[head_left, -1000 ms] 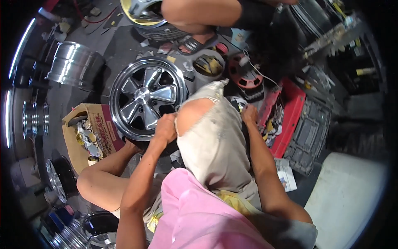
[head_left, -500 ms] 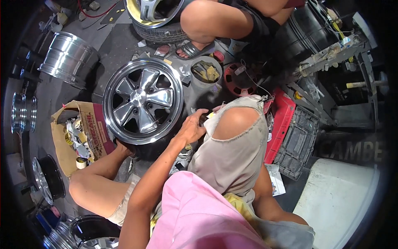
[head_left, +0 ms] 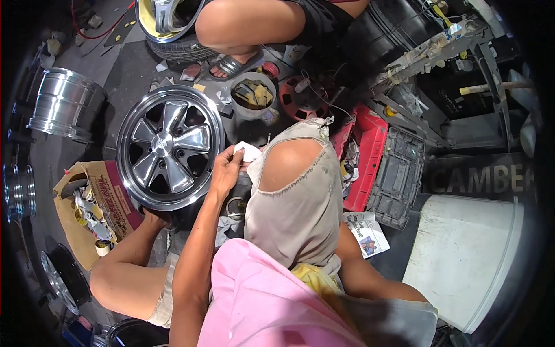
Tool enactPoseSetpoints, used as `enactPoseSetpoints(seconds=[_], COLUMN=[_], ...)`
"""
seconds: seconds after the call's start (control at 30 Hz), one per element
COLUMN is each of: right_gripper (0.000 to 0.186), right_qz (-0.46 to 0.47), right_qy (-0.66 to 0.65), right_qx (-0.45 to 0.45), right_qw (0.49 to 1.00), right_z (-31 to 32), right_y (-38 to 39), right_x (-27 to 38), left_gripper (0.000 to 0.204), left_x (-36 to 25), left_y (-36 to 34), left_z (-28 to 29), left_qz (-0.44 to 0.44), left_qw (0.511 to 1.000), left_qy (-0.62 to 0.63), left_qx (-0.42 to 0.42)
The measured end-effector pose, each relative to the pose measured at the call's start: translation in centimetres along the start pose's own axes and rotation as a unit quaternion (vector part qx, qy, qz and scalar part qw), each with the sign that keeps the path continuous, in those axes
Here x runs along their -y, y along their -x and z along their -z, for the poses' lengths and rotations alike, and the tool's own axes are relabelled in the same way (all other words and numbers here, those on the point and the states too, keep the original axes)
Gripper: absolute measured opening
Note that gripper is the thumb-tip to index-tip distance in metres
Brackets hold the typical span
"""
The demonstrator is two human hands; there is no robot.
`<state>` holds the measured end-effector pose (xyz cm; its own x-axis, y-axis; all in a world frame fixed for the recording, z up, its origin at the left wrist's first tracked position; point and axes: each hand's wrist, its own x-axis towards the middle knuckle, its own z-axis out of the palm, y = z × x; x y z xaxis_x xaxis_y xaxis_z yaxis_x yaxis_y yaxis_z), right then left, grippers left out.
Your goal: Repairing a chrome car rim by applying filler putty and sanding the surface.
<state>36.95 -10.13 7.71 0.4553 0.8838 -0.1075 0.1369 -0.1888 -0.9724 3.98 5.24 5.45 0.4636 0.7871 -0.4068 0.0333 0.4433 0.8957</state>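
Observation:
My left hand (head_left: 227,172) is closed, pinching a small white sheet (head_left: 248,152) between thumb and fingers. Whether the sheet is paper or thin cloth I cannot tell. It is beside my raised knee, just right of a polished five-spoke wheel rim (head_left: 166,144) with dark openings between its spokes. My left fingers are close to the rim's right edge but apart from it. Below the hand, a roll of tape (head_left: 235,207) lies among scraps. My right hand is out of sight.
A bucket of yellow and dark pieces (head_left: 252,97) stands beyond the hand. Left are a cardboard box (head_left: 72,228) and a bare metal barrel (head_left: 66,104). Right are an open red toolbox (head_left: 370,156) and a white panel (head_left: 465,254). Another person's sandalled foot (head_left: 228,66) is ahead.
The view has shifted, so most things appear further left. My left hand, earlier low beside the knee near a yellow bit, now shows a white sheet pinched in its fingers.

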Motion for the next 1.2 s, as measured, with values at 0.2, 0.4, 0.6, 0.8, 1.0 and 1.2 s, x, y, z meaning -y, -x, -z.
enactPoseSetpoints(seconds=[0.2, 0.4, 0.6, 0.8, 1.0, 1.2], right_gripper=[0.013, 0.012, 0.011, 0.014, 0.022, 0.027], right_qz=[0.003, 0.002, -0.017, -0.157, -0.073, -0.281], right_qy=[-0.090, -0.185, -0.296, -0.333, 0.071, -0.037], right_qx=[0.040, 0.102, 0.233, 0.334, 0.493, 0.437], right_qw=[0.995, 0.977, 0.926, 0.868, 0.864, 0.854], right_z=[0.4, -1.0, -8.7, -18.7, -25.0, -23.1], right_y=[0.5, -0.1, -2.2, -4.8, -7.7, -8.5], right_x=[-0.3, -0.9, -0.3, 0.4, 3.7, 4.9], left_gripper=[0.030, 0.018, 0.029, 0.030, 0.057, 0.052], left_x=[2.2, 2.4, 7.0, 13.5, 9.6, 7.6], left_y=[-0.5, -0.1, 0.1, 0.9, 1.9, 3.0], left_z=[1.2, 1.0, 0.9, -2.0, -0.8, 3.8], left_qz=[0.033, 0.001, 0.102, 0.004, 0.129, 0.147], left_qw=[0.997, 0.997, 0.993, 0.951, 0.945, 0.976], left_qy=[0.065, 0.008, -0.020, -0.308, -0.299, 0.114], left_qx=[0.000, -0.079, -0.064, 0.024, 0.032, 0.113])
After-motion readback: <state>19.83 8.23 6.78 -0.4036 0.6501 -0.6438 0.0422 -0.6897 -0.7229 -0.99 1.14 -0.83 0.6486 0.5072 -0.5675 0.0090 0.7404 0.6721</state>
